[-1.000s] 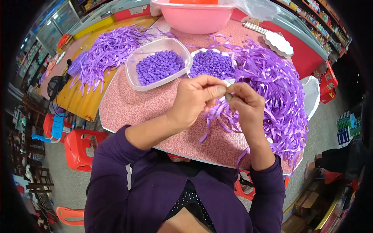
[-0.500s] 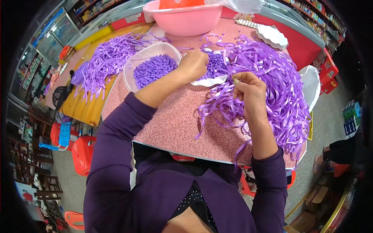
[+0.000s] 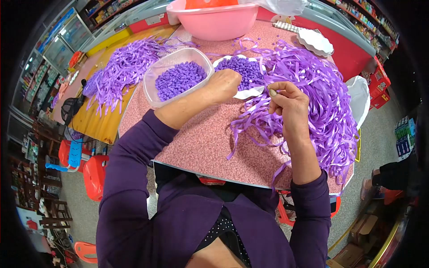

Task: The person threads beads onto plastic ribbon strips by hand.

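Note:
My left hand (image 3: 225,85) is closed, fingers curled down at the near left edge of a white scalloped plate (image 3: 250,93) that holds purple knots or beads (image 3: 241,69). Whatever its fingertips hold is hidden. My right hand (image 3: 289,103) is pinched at the left side of a big heap of purple ribbons (image 3: 324,100); something too small to make out is between thumb and finger. To the left, a clear plastic container (image 3: 152,73) holds many similar purple pieces (image 3: 180,80).
A pink basin (image 3: 216,23) stands at the back of the pink table (image 3: 196,138). White scalloped plates (image 3: 315,41) lie back right. More purple ribbons (image 3: 123,67) cover part of a wooden table (image 3: 94,123) at left. Red stools (image 3: 94,178) stand below. Someone's leg (image 3: 395,175) shows at right.
My hands, together a second ago, are now apart. My left hand moved to the plate, then slightly back toward me. My right hand stays pinched by the ribbons.

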The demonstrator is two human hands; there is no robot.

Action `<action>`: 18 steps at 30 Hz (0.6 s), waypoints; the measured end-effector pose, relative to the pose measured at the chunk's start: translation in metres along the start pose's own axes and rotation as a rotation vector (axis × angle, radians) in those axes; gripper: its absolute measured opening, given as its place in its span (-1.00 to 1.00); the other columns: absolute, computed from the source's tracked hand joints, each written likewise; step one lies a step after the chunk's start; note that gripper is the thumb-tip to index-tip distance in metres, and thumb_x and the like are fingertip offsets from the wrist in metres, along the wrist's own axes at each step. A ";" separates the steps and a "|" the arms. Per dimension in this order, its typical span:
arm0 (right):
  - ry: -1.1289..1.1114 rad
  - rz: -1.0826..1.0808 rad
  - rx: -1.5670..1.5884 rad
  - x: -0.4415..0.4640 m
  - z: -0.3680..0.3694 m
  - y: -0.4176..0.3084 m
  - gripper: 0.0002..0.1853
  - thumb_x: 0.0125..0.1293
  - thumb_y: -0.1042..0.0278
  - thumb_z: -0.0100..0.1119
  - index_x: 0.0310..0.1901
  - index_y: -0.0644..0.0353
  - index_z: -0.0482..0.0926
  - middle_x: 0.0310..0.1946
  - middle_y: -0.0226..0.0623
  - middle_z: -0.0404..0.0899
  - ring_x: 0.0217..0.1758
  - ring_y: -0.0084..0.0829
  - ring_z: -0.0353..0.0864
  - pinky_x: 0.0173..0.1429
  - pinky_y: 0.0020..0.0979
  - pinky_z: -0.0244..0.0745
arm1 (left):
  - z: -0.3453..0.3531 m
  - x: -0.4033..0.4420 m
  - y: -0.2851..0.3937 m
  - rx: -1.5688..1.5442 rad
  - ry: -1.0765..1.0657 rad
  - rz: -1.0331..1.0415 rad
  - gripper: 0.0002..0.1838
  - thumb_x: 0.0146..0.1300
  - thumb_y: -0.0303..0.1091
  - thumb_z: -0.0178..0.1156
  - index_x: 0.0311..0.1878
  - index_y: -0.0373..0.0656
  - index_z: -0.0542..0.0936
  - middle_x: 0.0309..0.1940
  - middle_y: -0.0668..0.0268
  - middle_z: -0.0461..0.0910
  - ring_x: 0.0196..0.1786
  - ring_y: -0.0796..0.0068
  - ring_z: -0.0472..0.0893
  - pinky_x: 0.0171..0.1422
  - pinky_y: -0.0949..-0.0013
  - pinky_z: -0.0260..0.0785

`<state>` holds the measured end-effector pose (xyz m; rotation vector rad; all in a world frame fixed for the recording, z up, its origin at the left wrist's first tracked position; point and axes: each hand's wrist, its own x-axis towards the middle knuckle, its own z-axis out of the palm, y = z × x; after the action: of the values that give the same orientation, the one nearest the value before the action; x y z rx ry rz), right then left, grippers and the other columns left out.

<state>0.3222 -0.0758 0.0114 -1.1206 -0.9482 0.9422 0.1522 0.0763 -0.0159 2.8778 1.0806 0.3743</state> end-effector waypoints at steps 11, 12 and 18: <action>-0.002 0.006 -0.033 -0.001 0.001 -0.003 -0.89 0.27 0.57 0.17 -0.19 0.28 0.65 -0.60 -0.46 0.53 -0.62 -0.69 0.39 -0.52 -0.61 0.08 | 0.000 0.008 0.006 -0.092 -0.037 -0.105 -0.80 0.02 -0.30 0.32 -0.35 -0.23 0.71 -0.40 0.01 0.68 -0.25 0.03 0.69 -0.13 0.07 0.49; -0.008 0.004 -0.020 -0.001 0.000 -0.002 -0.89 0.27 0.57 0.18 -0.20 0.28 0.65 -0.61 -0.45 0.53 -0.62 -0.69 0.39 -0.52 -0.61 0.08 | 0.001 0.009 0.006 -0.130 -0.016 -0.111 -0.83 -0.03 -0.34 0.31 -0.40 -0.25 0.70 -0.40 -0.04 0.67 -0.24 -0.04 0.68 -0.12 0.01 0.49; -0.004 0.000 -0.020 -0.002 0.001 -0.003 -0.89 0.27 0.57 0.19 -0.20 0.27 0.66 -0.61 -0.45 0.53 -0.62 -0.69 0.39 -0.52 -0.61 0.08 | 0.000 0.015 -0.001 -0.281 -0.051 -0.123 -0.86 -0.08 -0.39 0.28 -0.48 -0.27 0.68 -0.42 -0.08 0.65 -0.25 -0.09 0.68 -0.12 -0.03 0.49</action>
<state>0.3215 -0.0778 0.0146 -1.1360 -0.9630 0.9365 0.1623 0.0871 -0.0132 2.5499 1.0920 0.4074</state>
